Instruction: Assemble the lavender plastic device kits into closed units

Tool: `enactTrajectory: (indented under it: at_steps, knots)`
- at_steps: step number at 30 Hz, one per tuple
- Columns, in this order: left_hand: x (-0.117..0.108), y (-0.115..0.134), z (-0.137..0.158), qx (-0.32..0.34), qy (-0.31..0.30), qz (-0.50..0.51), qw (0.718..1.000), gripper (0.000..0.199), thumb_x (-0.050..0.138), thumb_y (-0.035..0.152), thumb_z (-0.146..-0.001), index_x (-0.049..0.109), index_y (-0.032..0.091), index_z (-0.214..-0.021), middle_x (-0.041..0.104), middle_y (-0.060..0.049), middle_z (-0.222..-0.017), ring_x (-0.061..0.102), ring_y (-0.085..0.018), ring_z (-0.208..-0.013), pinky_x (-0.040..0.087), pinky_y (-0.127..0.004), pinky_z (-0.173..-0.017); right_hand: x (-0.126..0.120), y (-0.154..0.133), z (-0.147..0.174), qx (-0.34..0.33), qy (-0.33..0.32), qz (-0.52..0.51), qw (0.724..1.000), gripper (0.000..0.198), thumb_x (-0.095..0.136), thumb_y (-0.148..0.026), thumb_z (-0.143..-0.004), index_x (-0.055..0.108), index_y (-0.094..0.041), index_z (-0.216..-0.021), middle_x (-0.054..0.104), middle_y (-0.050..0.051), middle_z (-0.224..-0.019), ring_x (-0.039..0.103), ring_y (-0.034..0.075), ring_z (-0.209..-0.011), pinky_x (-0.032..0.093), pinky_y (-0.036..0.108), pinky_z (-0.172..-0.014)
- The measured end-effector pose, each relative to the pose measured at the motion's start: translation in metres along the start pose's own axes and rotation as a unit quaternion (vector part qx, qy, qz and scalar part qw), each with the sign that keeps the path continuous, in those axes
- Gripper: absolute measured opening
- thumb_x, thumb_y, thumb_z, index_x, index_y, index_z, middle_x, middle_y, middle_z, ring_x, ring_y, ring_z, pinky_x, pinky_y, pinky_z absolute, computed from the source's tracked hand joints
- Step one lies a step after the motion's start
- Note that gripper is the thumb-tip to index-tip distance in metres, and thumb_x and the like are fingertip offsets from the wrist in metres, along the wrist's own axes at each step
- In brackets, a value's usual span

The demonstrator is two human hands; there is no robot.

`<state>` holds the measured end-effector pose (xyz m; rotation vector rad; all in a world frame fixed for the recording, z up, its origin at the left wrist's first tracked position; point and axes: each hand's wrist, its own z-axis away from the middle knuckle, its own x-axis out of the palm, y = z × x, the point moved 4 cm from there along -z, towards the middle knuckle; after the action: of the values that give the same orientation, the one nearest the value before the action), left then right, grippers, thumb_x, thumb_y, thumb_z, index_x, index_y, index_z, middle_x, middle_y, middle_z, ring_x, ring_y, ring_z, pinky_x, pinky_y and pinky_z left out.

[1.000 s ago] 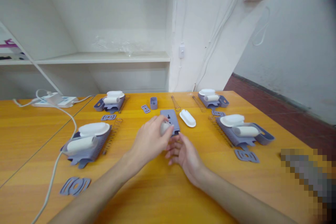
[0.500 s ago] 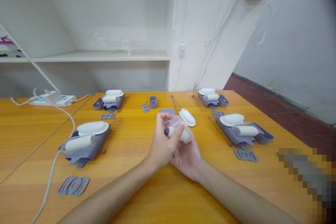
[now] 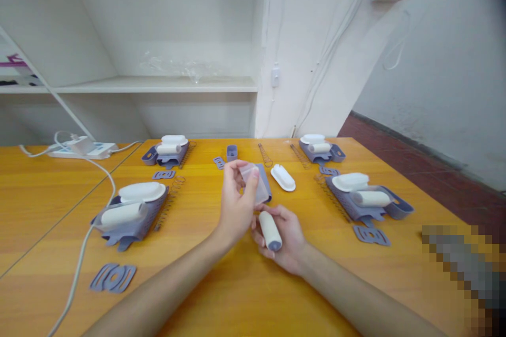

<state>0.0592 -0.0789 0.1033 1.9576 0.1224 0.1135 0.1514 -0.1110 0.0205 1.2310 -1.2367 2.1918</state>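
Roller (image 3: 270,229) separated from clear case (image 3: 260,189), right hand (image 3: 290,239) cupping it, left hand (image 3: 236,202) pinching case, purple box (image 3: 265,174) half-hidden behind.

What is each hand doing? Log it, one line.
Left hand: holds clear cover; right hand: holds white roller; table: white lid beside grey case

the middle cylinder (image 3: 270,229) is creamy white, its end cap (image 3: 274,246) slate grey-blue; the cover (image 3: 261,189) is milky and see-through, the loose oval piece (image 3: 283,177) plain white. the slotted plate (image 3: 114,277) at lower left is dusky purple-grey, and the near-left basket (image 3: 159,207) is a similar shade with a fine repeating pattern. the counter (image 3: 221,295) is orange-yellow with streaky wood grain, the floor (image 3: 395,150) dark brick red
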Motion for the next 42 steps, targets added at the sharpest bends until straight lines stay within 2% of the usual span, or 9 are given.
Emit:
enactTrajectory:
  at_steps: [7,10,12,16,20,24,30,38,42]
  knots:
    - [-0.039,-0.048,-0.051,-0.02,-0.002,-0.255,0.967,0.042,0.051,0.047,-0.083,0.046,0.019,-0.114,0.061,-0.004,-0.091,0.057,-0.015,-0.074,0.045,-0.03,-0.071,-0.009,-0.03,0.001,-0.125,0.079,0.085,0.985,0.015,0.048,-0.032,-0.076,0.046,-0.022,-0.086,0.054,-0.004,-0.061,0.042,0.008,-0.034,0.019,0.015,-0.023]
    - [-0.053,-0.071,-0.061,-0.03,-0.023,-0.351,0.936,0.044,0.053,0.046,-0.081,0.046,0.017,-0.113,0.063,-0.007,-0.097,0.059,-0.018,-0.08,0.045,-0.033,-0.075,-0.017,-0.048,0.002,-0.238,0.163,0.139,0.948,0.021,0.052,-0.033,-0.075,0.046,-0.024,-0.093,0.053,-0.006,-0.059,0.042,0.008,-0.034,0.021,0.015,-0.023]
    - [-0.059,-0.081,-0.064,-0.028,-0.054,-0.412,0.909,0.041,0.053,0.045,-0.081,0.049,0.017,-0.111,0.063,-0.009,-0.099,0.059,-0.02,-0.087,0.044,-0.034,-0.079,-0.023,-0.055,0.002,-0.273,0.211,0.167,0.924,0.032,0.054,-0.034,-0.074,0.046,-0.025,-0.104,0.054,-0.007,-0.059,0.043,0.009,-0.035,0.023,0.015,-0.024]
    - [-0.062,-0.089,-0.064,-0.02,-0.105,-0.52,0.848,0.04,0.054,0.043,-0.081,0.053,0.016,-0.111,0.062,-0.012,-0.106,0.055,-0.024,-0.1,0.04,-0.036,-0.086,-0.03,-0.055,-0.002,-0.249,0.254,0.202,0.913,0.047,0.055,-0.036,-0.073,0.045,-0.021,-0.116,0.055,-0.007,-0.058,0.041,0.009,-0.033,0.023,0.017,-0.023]
    - [-0.058,-0.074,-0.061,0.002,-0.077,-0.6,0.797,0.044,0.047,0.045,-0.084,0.052,0.018,-0.118,0.056,-0.015,-0.115,0.047,-0.03,-0.109,0.035,-0.044,-0.089,-0.031,-0.045,-0.005,-0.195,0.24,0.261,0.914,0.034,0.055,-0.04,-0.073,0.058,-0.016,-0.098,0.052,-0.005,-0.056,0.04,0.008,-0.033,0.024,0.018,-0.025]
    - [-0.043,-0.044,-0.05,0.086,-0.057,-0.602,0.791,0.046,0.033,0.048,-0.089,0.051,0.02,-0.121,0.054,-0.015,-0.116,0.045,-0.03,-0.109,0.032,-0.046,-0.09,-0.03,-0.043,-0.005,-0.232,0.235,0.284,0.9,0.029,0.05,-0.039,-0.076,0.057,-0.018,-0.095,0.049,-0.005,-0.056,0.042,0.008,-0.036,0.027,0.018,-0.028]
    - [-0.013,-0.038,-0.028,0.126,-0.215,-0.603,0.758,0.049,0.044,0.057,-0.082,0.059,0.017,-0.105,0.059,-0.015,-0.106,0.048,-0.033,-0.106,0.031,-0.048,-0.091,-0.031,-0.047,-0.011,-0.258,0.236,0.289,0.891,0.035,0.041,-0.035,-0.077,0.046,-0.025,-0.11,0.047,-0.007,-0.057,0.041,0.011,-0.038,0.029,0.019,-0.028]
    - [-0.016,-0.05,-0.035,0.147,-0.306,-0.541,0.77,0.034,0.053,0.025,-0.079,0.053,0.021,-0.113,0.05,-0.01,-0.127,0.045,-0.028,-0.116,0.031,-0.043,-0.099,-0.043,-0.072,-0.031,-0.303,0.292,0.366,0.83,0.039,0.057,-0.039,-0.074,0.042,-0.023,-0.107,0.055,-0.006,-0.067,0.045,0.009,-0.039,0.031,0.018,-0.029]
    - [-0.02,-0.046,-0.038,0.145,-0.351,-0.528,0.76,0.035,0.054,0.015,-0.071,0.05,0.02,-0.106,0.054,-0.009,-0.116,0.049,-0.025,-0.109,0.036,-0.04,-0.094,-0.047,-0.08,-0.038,-0.314,0.292,0.396,0.812,0.034,0.058,-0.044,-0.075,0.052,-0.019,-0.098,0.057,-0.003,-0.068,0.042,0.007,-0.036,0.027,0.018,-0.027]
